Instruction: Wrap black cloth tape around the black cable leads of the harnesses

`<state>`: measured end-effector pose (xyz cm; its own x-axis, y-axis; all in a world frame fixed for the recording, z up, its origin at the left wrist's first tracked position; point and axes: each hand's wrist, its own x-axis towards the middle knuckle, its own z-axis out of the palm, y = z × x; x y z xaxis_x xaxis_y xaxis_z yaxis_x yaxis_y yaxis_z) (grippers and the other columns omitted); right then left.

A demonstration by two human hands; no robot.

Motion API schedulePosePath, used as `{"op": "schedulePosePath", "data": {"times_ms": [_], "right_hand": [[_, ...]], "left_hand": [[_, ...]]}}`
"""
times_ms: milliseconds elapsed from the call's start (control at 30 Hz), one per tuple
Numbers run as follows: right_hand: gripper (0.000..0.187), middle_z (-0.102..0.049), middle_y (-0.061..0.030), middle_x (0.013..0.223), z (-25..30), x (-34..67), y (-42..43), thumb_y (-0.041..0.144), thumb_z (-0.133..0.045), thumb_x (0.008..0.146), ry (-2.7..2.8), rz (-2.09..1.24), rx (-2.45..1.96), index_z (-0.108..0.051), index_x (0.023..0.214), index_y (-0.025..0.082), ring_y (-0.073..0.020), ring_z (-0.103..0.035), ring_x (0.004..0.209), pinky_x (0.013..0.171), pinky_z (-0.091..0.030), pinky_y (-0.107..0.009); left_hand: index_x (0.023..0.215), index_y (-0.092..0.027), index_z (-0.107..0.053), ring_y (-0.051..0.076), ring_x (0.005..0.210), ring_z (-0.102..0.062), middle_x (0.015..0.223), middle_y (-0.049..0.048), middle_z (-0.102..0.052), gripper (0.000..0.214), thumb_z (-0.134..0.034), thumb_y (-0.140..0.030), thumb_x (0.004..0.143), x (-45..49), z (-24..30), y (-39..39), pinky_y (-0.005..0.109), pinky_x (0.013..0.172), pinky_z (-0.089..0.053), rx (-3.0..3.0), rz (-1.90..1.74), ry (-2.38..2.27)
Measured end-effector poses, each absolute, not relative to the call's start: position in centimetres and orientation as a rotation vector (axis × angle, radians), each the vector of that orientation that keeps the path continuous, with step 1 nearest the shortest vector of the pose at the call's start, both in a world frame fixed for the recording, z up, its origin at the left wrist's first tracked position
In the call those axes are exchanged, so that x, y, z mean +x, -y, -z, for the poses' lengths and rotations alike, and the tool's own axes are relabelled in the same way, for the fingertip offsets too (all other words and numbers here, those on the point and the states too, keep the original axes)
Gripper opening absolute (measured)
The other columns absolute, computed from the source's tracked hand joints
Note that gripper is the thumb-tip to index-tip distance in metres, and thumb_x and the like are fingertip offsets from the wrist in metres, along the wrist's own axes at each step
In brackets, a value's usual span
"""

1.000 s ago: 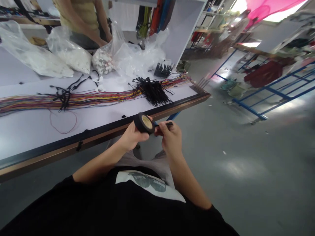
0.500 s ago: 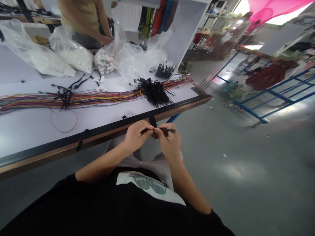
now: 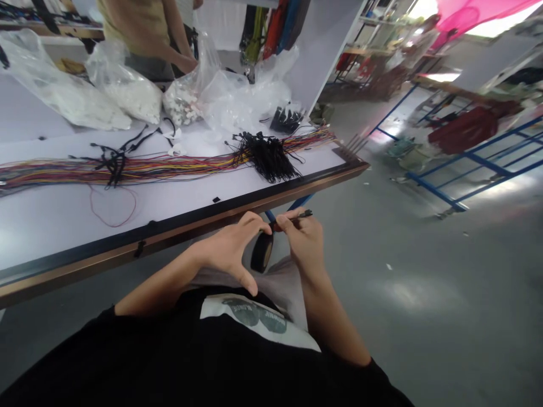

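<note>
Just in front of the table edge, my right hand (image 3: 306, 237) pinches a thin dark cable (image 3: 302, 216) whose small black connector end sticks out past the fingers to the right. A roll of black tape (image 3: 262, 252) hangs below the cable between my hands, its tan core partly showing. My left hand (image 3: 231, 246) is open beside the roll, thumb spread well away from the fingers. Its fingertips are close to the roll's upper side; whether they touch it I cannot tell. On the table lies a long bundle of coloured wires (image 3: 178, 169).
A pile of black cable ends (image 3: 271, 158) lies across the wires. Clear bags of white parts (image 3: 139, 99) stand along the back. A person (image 3: 144, 34) works behind them. The table's front edge (image 3: 190, 230) runs before my hands; a blue-framed cart (image 3: 479, 164) stands at right.
My left hand has let go of its pinch, opened and moved left and down. The tape roll now hangs in view between the hands. My right hand has shifted slightly right with the cable.
</note>
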<state>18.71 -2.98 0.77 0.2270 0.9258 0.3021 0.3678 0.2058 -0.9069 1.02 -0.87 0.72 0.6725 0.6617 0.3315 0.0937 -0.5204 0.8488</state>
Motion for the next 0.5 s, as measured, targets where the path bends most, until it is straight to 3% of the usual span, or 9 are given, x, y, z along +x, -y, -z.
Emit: {"op": "schedulePosePath", "data": {"times_ms": [133, 200, 333, 433, 500], "right_hand": [[0.015, -0.062, 0.0027, 0.065, -2.0, 18.6, 3.5, 0.031, -0.062, 0.073, 1.498, -0.551, -1.332, -0.056, 0.064, 0.021, -0.0123, -0.056, 0.059, 0.06, -0.045, -0.028], [0.013, -0.06, 0.0033, 0.064, -2.1, 18.1, 3.7, 0.032, -0.061, 0.074, 1.528, -0.575, -1.31, -0.056, 0.068, 0.022, -0.012, -0.055, 0.059, 0.059, -0.044, -0.027], [0.017, -0.057, 0.0036, 0.062, -1.6, 17.5, 3.4, 0.033, -0.059, 0.077, 1.574, -0.543, -1.333, -0.052, 0.066, 0.022, -0.012, -0.054, 0.058, 0.058, -0.043, -0.027], [0.017, -0.06, 0.0023, 0.067, -1.4, 17.5, 3.3, 0.034, -0.06, 0.077, 1.568, -0.387, -1.378, -0.053, 0.067, 0.022, -0.013, -0.055, 0.061, 0.06, -0.044, -0.027], [0.017, -0.059, 0.0026, 0.065, -1.4, 17.5, 3.4, 0.034, -0.061, 0.076, 1.575, -0.337, -1.403, -0.053, 0.067, 0.022, -0.0132, -0.055, 0.06, 0.059, -0.044, -0.027]], "left_hand": [[0.088, -0.018, -0.056, 0.013, 0.076, -0.053, 0.084, 0.0012, -0.056, 0.024, -0.065, -0.034, 0.071, 2.0, 0.4, 0.1, 0.027, 0.07, -0.046, 2.063, -1.083, -0.798], [0.077, -0.018, -0.057, 0.011, 0.07, -0.053, 0.075, -0.0005, -0.055, 0.005, -0.057, -0.022, 0.078, 2.9, 0.9, -0.2, 0.024, 0.066, -0.045, 2.065, -1.303, -0.822], [0.066, -0.017, -0.054, 0.01, 0.067, -0.052, 0.066, -0.0015, -0.052, 0.015, -0.051, -0.011, 0.078, 4.0, 1.6, 0.0, 0.021, 0.062, -0.044, 2.044, -1.516, -0.774], [0.082, -0.019, -0.057, 0.011, 0.073, -0.053, 0.077, -0.0001, -0.055, 0.011, -0.052, -0.011, 0.077, 4.3, 1.9, 0.8, 0.023, 0.067, -0.045, 1.906, -1.48, -0.9], [0.097, -0.02, -0.053, 0.011, 0.075, -0.053, 0.084, 0.0008, -0.054, 0.024, -0.054, -0.012, 0.075, 4.6, 2.0, 1.4, 0.024, 0.068, -0.046, 1.72, -1.452, -1.005]]}}
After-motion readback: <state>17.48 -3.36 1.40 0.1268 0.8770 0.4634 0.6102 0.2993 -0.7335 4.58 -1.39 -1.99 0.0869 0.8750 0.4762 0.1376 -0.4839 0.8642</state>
